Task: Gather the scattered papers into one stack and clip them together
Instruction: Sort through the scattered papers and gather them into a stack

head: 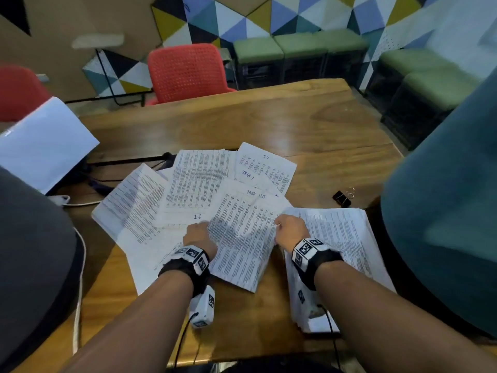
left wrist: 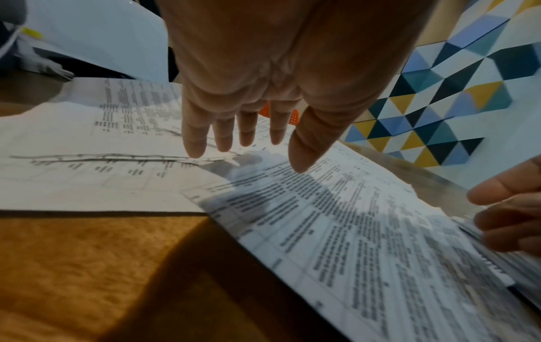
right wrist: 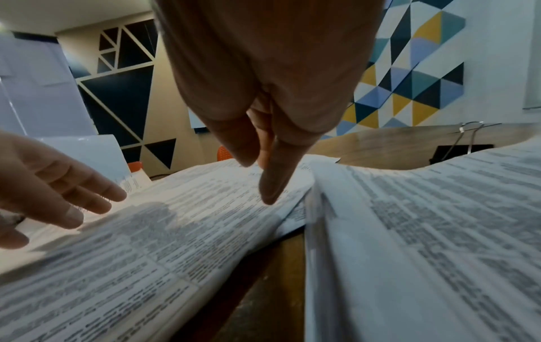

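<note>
Printed papers [head: 193, 181] lie fanned out across the wooden table [head: 269, 117]. One printed sheet [head: 242, 246] [left wrist: 351, 231] [right wrist: 146, 243] sits slanted between my hands. My left hand [head: 200, 234] [left wrist: 249, 157] hovers at its left edge, fingers straight and spread, holding nothing. My right hand [head: 290, 230] [right wrist: 257, 180] is at its right edge, with a straight index fingertip touching the sheet. To the right lies a thicker stack of papers [head: 347, 238] [right wrist: 424, 231]. A black binder clip [head: 342, 198] [right wrist: 465, 148] rests on the table beyond that stack.
A large blank white sheet [head: 45, 141] stands tilted at the far left, with cables and a white power strip [head: 59, 199] below it. A grey seat back [head: 32, 251] is at my left, a teal one [head: 443, 211] at my right, and a red chair [head: 188, 71] across the table.
</note>
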The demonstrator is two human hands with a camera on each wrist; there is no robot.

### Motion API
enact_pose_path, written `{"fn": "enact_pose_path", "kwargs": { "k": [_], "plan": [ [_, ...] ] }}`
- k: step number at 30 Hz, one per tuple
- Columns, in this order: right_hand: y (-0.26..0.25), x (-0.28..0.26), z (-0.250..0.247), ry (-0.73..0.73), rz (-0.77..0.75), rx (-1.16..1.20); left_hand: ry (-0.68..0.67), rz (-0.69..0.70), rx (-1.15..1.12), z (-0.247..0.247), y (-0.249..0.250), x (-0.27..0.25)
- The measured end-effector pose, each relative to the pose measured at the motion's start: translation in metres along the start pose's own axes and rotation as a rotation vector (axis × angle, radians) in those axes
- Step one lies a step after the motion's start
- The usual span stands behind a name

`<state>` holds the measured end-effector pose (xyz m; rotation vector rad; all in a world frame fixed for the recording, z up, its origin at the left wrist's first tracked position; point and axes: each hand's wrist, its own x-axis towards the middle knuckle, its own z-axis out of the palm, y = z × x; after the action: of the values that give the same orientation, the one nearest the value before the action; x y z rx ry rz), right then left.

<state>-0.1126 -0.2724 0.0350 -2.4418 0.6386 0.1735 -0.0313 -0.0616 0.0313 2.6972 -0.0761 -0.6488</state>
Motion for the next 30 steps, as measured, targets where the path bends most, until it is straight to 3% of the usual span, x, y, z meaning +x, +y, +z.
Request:
{"fn": "enact_pose_path", "kwargs": {
  "k": [7,10,19,22,30],
  "plan": [
    [-0.023,0.016,0.036,-0.162,-0.006,-0.111,-0.078,0.057,-0.085,-0.011,-0.025,0.017],
    [-0.027,0.017,0.044,-0.115,-0.027,-0.166,-0.05,0.036,-0.129,-0.014,-0.029,0.028],
    [-0.043,0.042,0.057,-0.036,0.053,-0.042,0.093,-0.026,-0.076,-0.071,-0.051,0.071],
    [-0.045,0.052,0.056,0.019,0.066,-0.021,0.151,-0.089,-0.142,-0.082,-0.061,0.09],
    [-0.044,0.094,0.033,0.074,0.124,-0.013,0.128,-0.176,-0.454,-0.083,-0.068,0.117]
  ]
}}
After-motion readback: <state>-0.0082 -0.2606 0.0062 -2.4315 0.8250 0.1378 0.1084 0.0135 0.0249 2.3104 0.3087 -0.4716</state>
